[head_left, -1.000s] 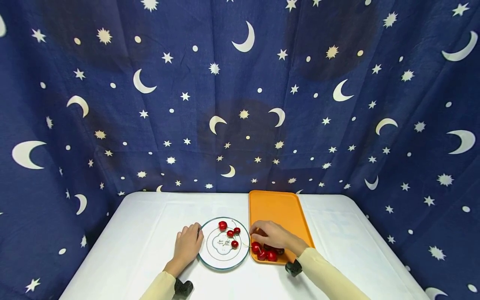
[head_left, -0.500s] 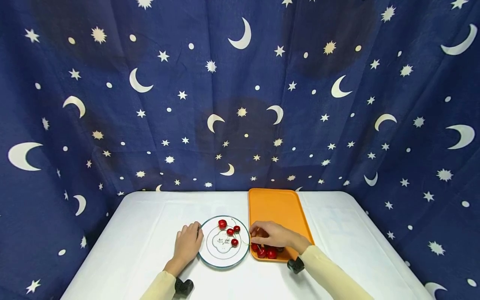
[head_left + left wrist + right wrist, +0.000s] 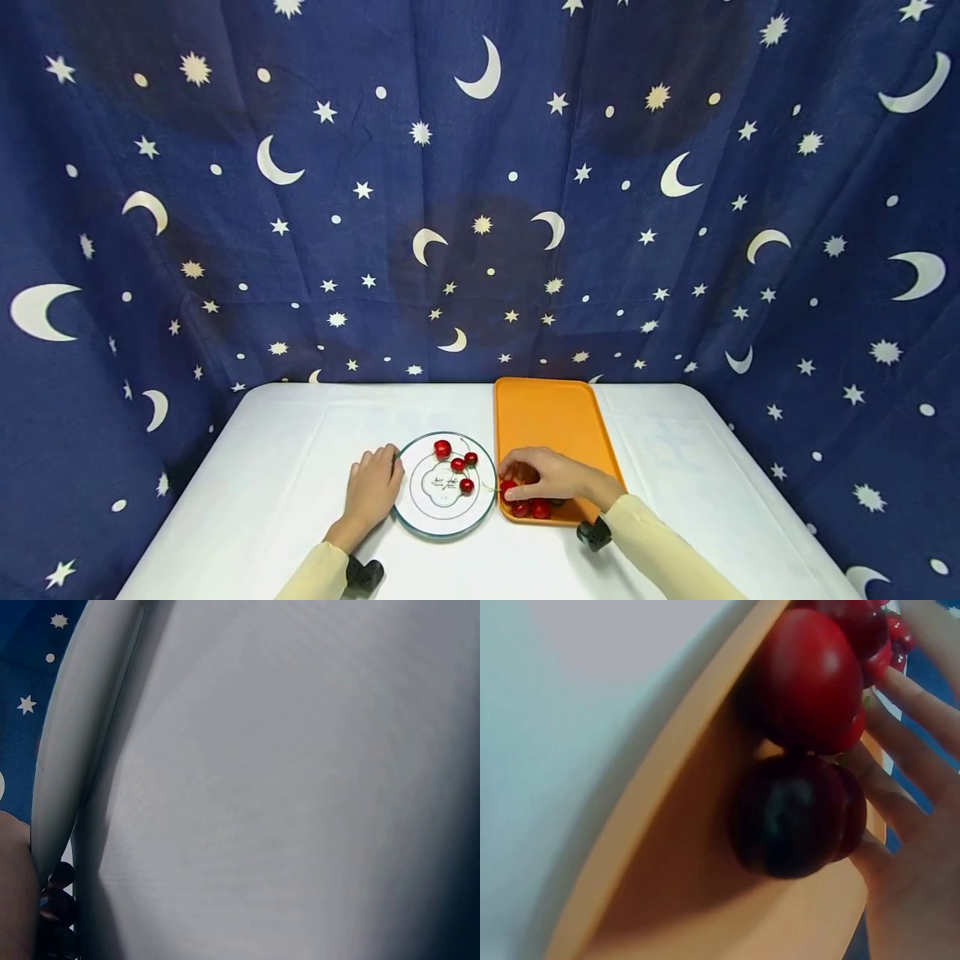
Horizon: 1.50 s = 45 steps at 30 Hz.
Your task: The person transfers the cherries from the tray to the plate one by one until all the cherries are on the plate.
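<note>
A white plate [image 3: 420, 517] with a blue-green rim holds several red cherries [image 3: 457, 465] and lies left of an orange tray [image 3: 551, 408]. My left hand [image 3: 372, 485] grips the plate's left edge; the left wrist view shows the plate's underside, with dark fingertips [image 3: 58, 907] beneath it. Over the near left corner of the tray, my right hand [image 3: 551, 475] has thumb and forefinger on either side of a red cherry [image 3: 507, 485]. More red cherries [image 3: 540, 508] lie below that hand. Close to its palm, the right wrist view shows a dark cherry [image 3: 791, 817].
A white cloth [image 3: 300, 442] covers the table. Behind it and at both sides hangs a blue curtain [image 3: 480, 283] with moons and stars. The tray's raised rim [image 3: 660, 772] runs close beside the cherries.
My right hand has lowered slightly, and its thumb and forefinger have parted and come around a cherry. The left hand stays at the plate. The head view has shifted slightly.
</note>
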Tool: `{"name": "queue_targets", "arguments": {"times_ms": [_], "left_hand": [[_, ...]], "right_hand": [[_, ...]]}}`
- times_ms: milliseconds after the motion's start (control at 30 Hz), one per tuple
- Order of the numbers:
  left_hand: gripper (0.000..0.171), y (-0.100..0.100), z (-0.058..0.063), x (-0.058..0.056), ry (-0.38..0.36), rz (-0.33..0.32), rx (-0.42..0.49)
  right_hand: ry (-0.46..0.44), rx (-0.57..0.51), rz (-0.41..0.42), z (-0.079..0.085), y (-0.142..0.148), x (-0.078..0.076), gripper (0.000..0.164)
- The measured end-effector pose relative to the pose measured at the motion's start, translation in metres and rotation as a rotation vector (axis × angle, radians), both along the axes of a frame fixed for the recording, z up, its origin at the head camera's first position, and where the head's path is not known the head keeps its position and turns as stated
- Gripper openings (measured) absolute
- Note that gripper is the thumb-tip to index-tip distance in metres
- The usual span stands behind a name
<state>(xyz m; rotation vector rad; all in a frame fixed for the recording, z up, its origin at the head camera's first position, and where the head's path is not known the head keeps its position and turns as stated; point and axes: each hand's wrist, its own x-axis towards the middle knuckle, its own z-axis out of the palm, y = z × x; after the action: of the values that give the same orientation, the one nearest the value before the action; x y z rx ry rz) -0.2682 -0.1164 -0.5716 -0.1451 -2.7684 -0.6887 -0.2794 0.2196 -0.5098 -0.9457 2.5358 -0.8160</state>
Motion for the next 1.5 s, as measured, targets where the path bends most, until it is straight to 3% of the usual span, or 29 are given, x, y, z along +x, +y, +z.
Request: {"name": "queue_targets", "arguments": {"times_ms": [533, 700, 1067, 1500], "left_hand": [[0.020, 0.0012, -0.0039, -0.0004, -0.014, 0.008, -0.008], [0.020, 0.0017, -0.0056, -0.0002, -0.005, 0.006, -0.004], [0.021, 0.0014, -0.0038, -0.0003, -0.009, 0.008, -0.005], [0.021, 0.0019, -0.0011, 0.0017, 0.007, 0.003, 0.012]], "right_hand": [[0.020, 0.037, -0.052, -0.0026, 0.0013, 0.0028, 0.028], [0.066, 0.048, -0.062, -0.0033, 0.0036, 0.0044, 0.027], [0.172, 0.048, 0.011, -0.0057, 0.0085, 0.0037, 0.026], [0.166, 0.075, 0.015, 0.0013, 0.0072, 0.0067, 0.021]]}}
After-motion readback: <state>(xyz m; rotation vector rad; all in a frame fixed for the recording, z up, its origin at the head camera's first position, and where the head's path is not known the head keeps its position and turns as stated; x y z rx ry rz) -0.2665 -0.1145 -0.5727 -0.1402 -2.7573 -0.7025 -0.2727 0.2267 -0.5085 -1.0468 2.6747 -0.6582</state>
